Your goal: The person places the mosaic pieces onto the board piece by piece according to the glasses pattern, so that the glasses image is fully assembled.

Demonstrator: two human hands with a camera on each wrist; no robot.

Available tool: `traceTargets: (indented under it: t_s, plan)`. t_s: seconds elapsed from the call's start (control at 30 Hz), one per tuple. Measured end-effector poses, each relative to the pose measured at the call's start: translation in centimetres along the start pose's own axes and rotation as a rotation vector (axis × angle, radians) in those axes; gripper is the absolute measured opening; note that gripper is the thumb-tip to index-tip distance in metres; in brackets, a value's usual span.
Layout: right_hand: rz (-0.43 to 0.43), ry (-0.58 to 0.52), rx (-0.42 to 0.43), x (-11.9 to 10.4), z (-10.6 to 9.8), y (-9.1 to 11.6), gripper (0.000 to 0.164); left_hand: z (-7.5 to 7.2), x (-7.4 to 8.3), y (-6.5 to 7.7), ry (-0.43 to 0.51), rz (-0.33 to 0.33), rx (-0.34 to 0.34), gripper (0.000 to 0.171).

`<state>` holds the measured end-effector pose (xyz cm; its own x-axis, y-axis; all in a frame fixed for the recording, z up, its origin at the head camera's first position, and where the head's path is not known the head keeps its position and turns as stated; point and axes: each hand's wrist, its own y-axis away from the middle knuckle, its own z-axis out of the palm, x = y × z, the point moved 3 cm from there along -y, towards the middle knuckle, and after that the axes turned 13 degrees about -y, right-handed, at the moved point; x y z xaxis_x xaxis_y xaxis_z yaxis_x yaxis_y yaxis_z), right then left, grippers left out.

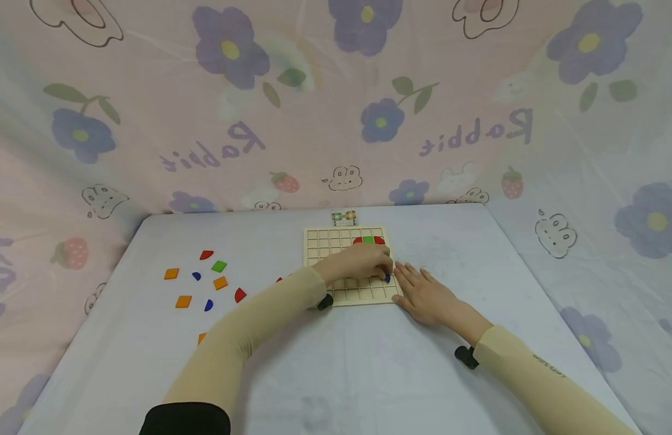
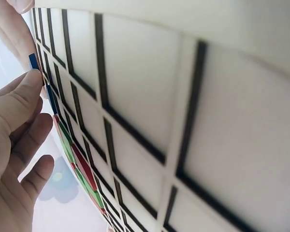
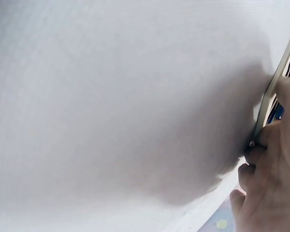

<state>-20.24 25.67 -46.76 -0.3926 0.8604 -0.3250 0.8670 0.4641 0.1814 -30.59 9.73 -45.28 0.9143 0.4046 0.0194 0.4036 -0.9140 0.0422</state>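
Note:
My left hand [image 1: 360, 263] reaches over the right part of a pale wooden grid board [image 1: 363, 295]. Between its thumb and a finger it pinches a small blue piece [image 2: 34, 62], close above the board's right edge. My right hand [image 1: 427, 299] lies with its fingers extended on the table, touching the right side of the board. Red and green pieces, including a green piece [image 1: 368, 240], sit in the far row of squares. In the left wrist view, another blue piece [image 2: 52, 99] lies on the board. Part of the grid is hidden beneath my left hand.
Loose pieces are scattered left of the board: an orange piece [image 1: 184, 301], a green piece [image 1: 219, 266], a red piece [image 1: 240, 295], a blue half-circle [image 1: 208, 305] and several others. A small pattern card [image 1: 344, 217] lies behind the board, near a patterned cloth [image 1: 314, 121].

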Motion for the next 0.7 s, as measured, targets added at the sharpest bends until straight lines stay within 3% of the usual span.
traceTargets:
  t_s: [0.7]
  plan:
    - [0.005,0.015,0.004,0.02,-0.01,0.03,0.070,-0.04,0.29,-0.05,0.006,0.015,-0.009,0.017]
